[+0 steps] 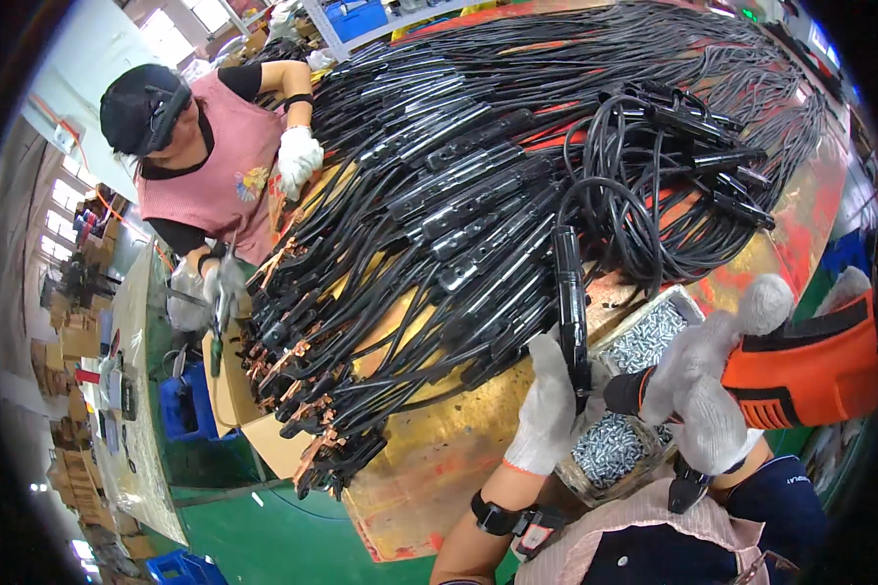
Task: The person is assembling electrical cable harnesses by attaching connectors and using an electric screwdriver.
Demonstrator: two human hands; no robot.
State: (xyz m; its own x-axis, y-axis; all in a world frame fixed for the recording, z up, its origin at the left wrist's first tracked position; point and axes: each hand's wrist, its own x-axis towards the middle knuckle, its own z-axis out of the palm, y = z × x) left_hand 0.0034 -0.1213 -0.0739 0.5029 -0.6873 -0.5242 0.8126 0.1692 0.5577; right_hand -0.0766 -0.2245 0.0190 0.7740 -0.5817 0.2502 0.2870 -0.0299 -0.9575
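Observation:
My left hand (544, 414), in a white glove, is closed around the lower end of a long black plastic housing (569, 283) that stands nearly upright. An orange power screwdriver (800, 366) lies sideways in my gloved right hand (704, 390). The fingers wrap its front, and its black nose (626, 392) points left at the housing's lower end. The contact there is hidden by my left hand. Small silver screws fill an open box (654, 331) behind my hands and another container (610, 450) below them.
Black cables (410, 322) with similar housings cover much of the table (439, 487); many end in copper-coloured clamps (307, 444). A coiled bundle (624, 195) lies beyond my hands. Across the table, a person (215, 156) in white gloves holds a tool beside a cardboard box (263, 439).

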